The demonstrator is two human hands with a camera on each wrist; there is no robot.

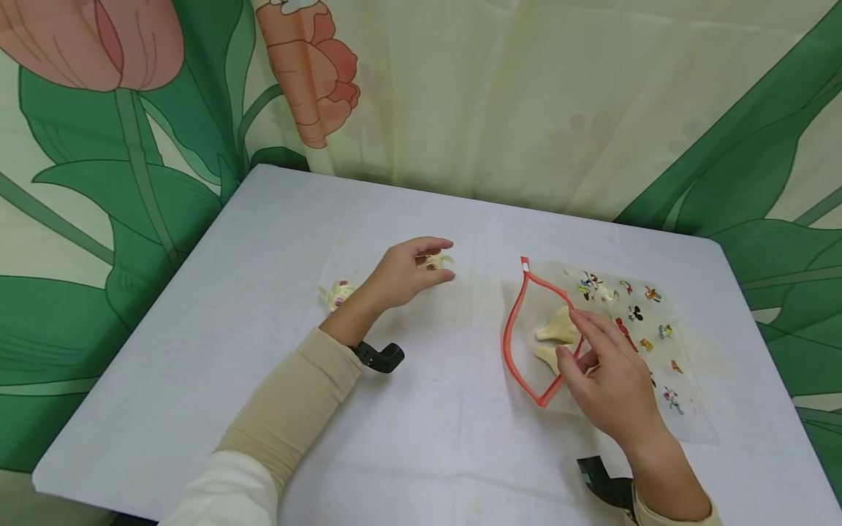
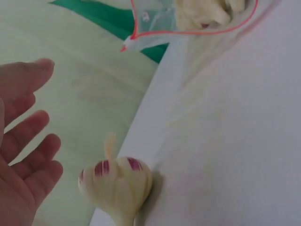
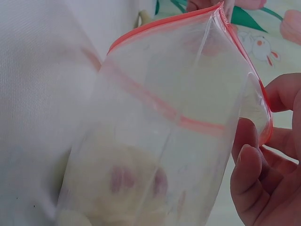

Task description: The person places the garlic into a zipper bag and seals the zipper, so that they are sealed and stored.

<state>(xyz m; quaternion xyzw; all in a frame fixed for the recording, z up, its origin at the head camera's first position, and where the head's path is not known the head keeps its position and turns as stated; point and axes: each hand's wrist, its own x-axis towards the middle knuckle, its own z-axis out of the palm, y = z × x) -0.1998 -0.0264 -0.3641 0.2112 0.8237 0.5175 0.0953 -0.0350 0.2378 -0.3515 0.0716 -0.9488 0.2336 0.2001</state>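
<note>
My left hand [image 1: 414, 270] reaches over the table, thumb and fingers spread around a garlic bulb [image 1: 437, 261] that they partly hide. In the left wrist view, a pale bulb with purple streaks [image 2: 117, 186] lies just off the fingertips, untouched. Another garlic bulb [image 1: 340, 292] sits beside the left forearm. With thumb and fingers, my right hand [image 1: 612, 380] pinches the red rim of a clear zip bag [image 1: 684, 358] and holds its mouth wide. Inside the bag are garlic bulbs [image 1: 558, 326], partly covered by the right hand; purple patches show through the plastic in the right wrist view.
A white cloth covers the table [image 1: 421, 438]. Behind its far edge hangs a curtain [image 1: 493, 95] printed with flowers and leaves. The bag carries small cartoon prints. Black straps [image 1: 381, 358] with mounts sit on both wrists.
</note>
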